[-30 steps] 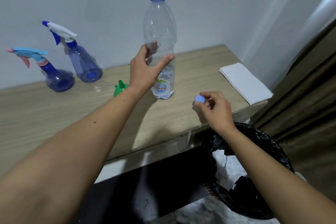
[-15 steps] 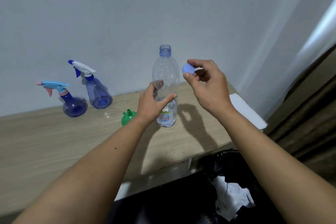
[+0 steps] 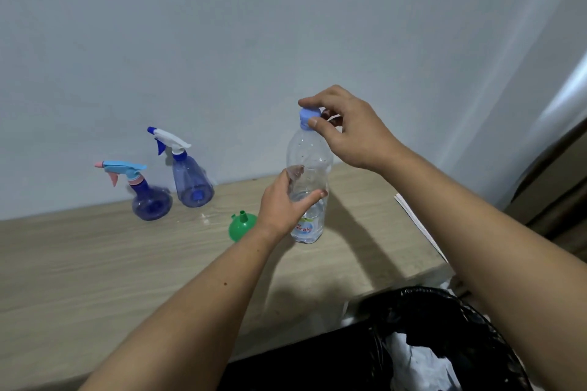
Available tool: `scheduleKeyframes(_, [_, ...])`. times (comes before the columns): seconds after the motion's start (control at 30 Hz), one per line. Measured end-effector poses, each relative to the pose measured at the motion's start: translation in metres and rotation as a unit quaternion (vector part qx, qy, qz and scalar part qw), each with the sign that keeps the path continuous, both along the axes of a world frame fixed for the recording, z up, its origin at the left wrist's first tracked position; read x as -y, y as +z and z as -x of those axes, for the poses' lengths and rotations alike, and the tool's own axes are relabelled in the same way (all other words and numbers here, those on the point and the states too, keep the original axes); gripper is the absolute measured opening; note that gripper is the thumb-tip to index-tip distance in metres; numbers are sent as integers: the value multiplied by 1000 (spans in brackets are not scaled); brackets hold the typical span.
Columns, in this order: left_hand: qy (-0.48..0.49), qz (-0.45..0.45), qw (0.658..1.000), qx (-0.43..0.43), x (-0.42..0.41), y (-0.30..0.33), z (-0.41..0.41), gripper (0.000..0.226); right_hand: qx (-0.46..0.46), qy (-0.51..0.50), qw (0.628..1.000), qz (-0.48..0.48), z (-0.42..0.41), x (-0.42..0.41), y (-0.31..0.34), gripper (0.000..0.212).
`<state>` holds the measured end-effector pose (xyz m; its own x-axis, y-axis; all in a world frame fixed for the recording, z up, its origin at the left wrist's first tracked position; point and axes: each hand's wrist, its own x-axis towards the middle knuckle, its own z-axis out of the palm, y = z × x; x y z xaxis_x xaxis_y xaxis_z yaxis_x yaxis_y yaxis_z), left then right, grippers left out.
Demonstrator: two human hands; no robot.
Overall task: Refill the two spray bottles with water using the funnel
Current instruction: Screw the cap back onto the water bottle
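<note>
- Nearest, bottom right of the frame: a bin with a black bag (image 3: 444,305) and some crumpled white paper (image 3: 419,362) in it, tucked just below the table (image 3: 95,263) edge.
- Both forearms reach up from the bottom over the light wood table.
- Left hand (image 3: 279,206) is wrapped around the lower half of the clear water bottle (image 3: 309,174), fingers curled round it. The bottle stands upright mid-frame with only a bit of water at the bottom.
- Right hand (image 3: 349,130) is up top, thumb and fingers pinching the blue cap (image 3: 308,117), which sits on the bottle's neck.
- The green funnel (image 3: 241,227) lies on the table just left of the left wrist, spout pointing up.
- White folded paper (image 3: 413,219) at the table's right edge, mostly hidden by the right arm.
- Farthest back by the wall, centre left: two blue spray bottles side by side, a round one with a light blue trigger (image 3: 149,200) and a cone-shaped one with a white trigger (image 3: 190,181), both with heads on.
</note>
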<state>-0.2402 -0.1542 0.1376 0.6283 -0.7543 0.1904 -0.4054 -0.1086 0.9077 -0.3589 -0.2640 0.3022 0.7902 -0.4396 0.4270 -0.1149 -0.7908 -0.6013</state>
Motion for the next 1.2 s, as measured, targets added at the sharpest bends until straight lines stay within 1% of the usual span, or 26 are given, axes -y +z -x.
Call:
scheduleKeyframes(0.13, [-1,7,1000,4,-1,-3,-2,64,13,-30,999,-27,-2,3,-2,26])
scheduleKeyframes(0.2, [-1,9,1000,1,-1,-4,-2,67,21,-50,996,-65,-3,4,-2,27])
scheduleKeyframes(0.27, [-3,12,1000,0,-1,-4,-1,73,13,-49,995,-92,-3,5,-1,26])
scheduleKeyframes(0.33, [-5,13,1000,1,-1,-5,-2,70,4,-45,994,-103,-4,5,0,26])
scheduleKeyframes(0.4, [-6,13,1000,-3,0,-6,-3,69,9,-68,991,-112,-7,4,0,35])
scheduleKeyframes(0.5, [-5,12,1000,-11,1,-7,-2,76,8,-125,988,-95,-9,2,-3,59])
scheduleKeyframes(0.53, [-5,12,1000,-14,1,-8,-2,77,12,-128,987,-95,-8,1,-4,64])
scheduleKeyframes(0.57, [-5,13,1000,-16,1,-8,-3,79,21,-117,987,-105,-7,0,-5,64])
scheduleKeyframes(0.6, [-5,14,1000,-17,1,-8,-3,81,37,-94,987,-125,-5,0,-5,59])
scheduleKeyframes(0.67, [-7,15,1000,-15,0,-8,-4,84,65,-38,986,-151,-4,-1,-6,39])
scheduleKeyframes(0.7, [-7,14,1000,-13,1,-8,-4,85,74,-27,986,-145,-4,0,-7,31])
scheduleKeyframes(0.77, [-5,12,1000,-11,0,-8,-5,84,86,-36,986,-136,-7,2,-10,21])
scheduleKeyframes(0.8, [-3,12,1000,-11,1,-9,-5,83,91,-47,985,-138,-8,4,-11,21])
scheduleKeyframes(0.87, [-3,12,1000,-12,1,-9,-6,81,96,-59,984,-136,-8,6,-11,31])
scheduleKeyframes(0.97, [-8,8,1000,-13,3,-10,-5,82,50,-27,989,-135,-6,8,-12,42])
scheduleKeyframes(1.07, [-2,13,1000,-11,2,-12,-3,82,28,-10,989,-148,-5,7,-15,34])
scheduleKeyframes(1.13, [4,14,1000,-3,2,-13,-2,81,46,-31,986,-157,-4,5,-14,26])
scheduleKeyframes(1.2, [5,16,1000,2,3,-14,-1,77,81,-71,979,-174,-5,2,-15,31])
